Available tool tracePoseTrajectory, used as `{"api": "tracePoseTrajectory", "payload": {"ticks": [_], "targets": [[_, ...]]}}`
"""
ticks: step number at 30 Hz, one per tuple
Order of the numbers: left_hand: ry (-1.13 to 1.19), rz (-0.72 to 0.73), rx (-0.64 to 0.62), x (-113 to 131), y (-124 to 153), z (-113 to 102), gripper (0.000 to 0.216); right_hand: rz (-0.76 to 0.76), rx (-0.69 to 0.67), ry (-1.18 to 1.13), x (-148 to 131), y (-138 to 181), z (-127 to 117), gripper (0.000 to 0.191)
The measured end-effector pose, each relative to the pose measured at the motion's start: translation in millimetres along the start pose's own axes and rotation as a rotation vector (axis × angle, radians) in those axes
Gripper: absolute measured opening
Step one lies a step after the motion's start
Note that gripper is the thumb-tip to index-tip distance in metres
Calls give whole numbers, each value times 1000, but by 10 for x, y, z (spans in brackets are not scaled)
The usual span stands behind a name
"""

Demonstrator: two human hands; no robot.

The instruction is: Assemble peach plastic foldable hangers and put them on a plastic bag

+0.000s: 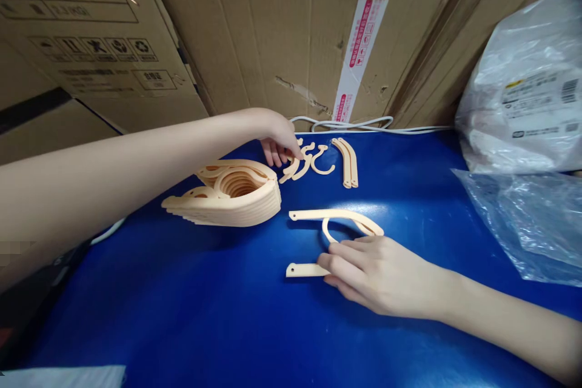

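Observation:
My right hand [373, 276] is wrapped around a cream plastic folding hanger [339, 215] above the blue table. Two of its arms point left, each with a hole at its end, and part of its hook shows above my fingers. Farther back, my left hand [282, 139] bends down with curled fingers onto several small curved cream pieces [302, 168]. Its fingertips close on the leftmost piece, though the grip is partly hidden. A loose hanger hook [324, 163] lies just right of them. Below my left forearm lies a stack of folded hangers [236, 206].
Two curved hanger arms [347, 163] lie side by side at the back. Cardboard boxes [273, 30] wall off the far side, with a white cable [350, 126] along their foot. On the right are a filled plastic bag [522, 85] and a clear plastic sheet [531, 224].

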State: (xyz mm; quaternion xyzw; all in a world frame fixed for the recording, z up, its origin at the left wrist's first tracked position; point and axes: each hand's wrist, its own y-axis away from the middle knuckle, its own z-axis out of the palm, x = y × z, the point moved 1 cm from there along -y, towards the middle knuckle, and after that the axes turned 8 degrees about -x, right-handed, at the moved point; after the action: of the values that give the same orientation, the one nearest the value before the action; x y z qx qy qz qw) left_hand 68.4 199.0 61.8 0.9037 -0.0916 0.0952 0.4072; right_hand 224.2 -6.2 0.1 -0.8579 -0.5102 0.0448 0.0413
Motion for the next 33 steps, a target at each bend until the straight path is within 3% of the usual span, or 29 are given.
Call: {"api": "tracePoseTrajectory", "payload": {"ticks": [8,12,16,20,22,23,28,31,33], "targets": [[-23,82,3,200,158,34,18,27,44,-12,11,13,-4,23],[53,401,235,199,406,-92,24,38,31,-75,22,30,8,19],[100,553,428,221,910,-48,28,88,-26,-153,59,53,9,15],[107,666,492,141,1458,333,15,138,-25,-167,104,76,-5,12],[91,673,500,26,1603,618,15,170,5,-151,124,84,-14,11],[76,656,570,-39,1640,768,14,182,25,-132,132,87,-19,12],[8,567,491,-231,1586,1464,8,186,54,-70,158,91,-27,29],[25,553,448,-245,1476,1669,12,187,51,-60,170,88,-17,33],[-5,585,487,-265,1373,1716,19,185,60,-54,178,85,-13,32]]}}
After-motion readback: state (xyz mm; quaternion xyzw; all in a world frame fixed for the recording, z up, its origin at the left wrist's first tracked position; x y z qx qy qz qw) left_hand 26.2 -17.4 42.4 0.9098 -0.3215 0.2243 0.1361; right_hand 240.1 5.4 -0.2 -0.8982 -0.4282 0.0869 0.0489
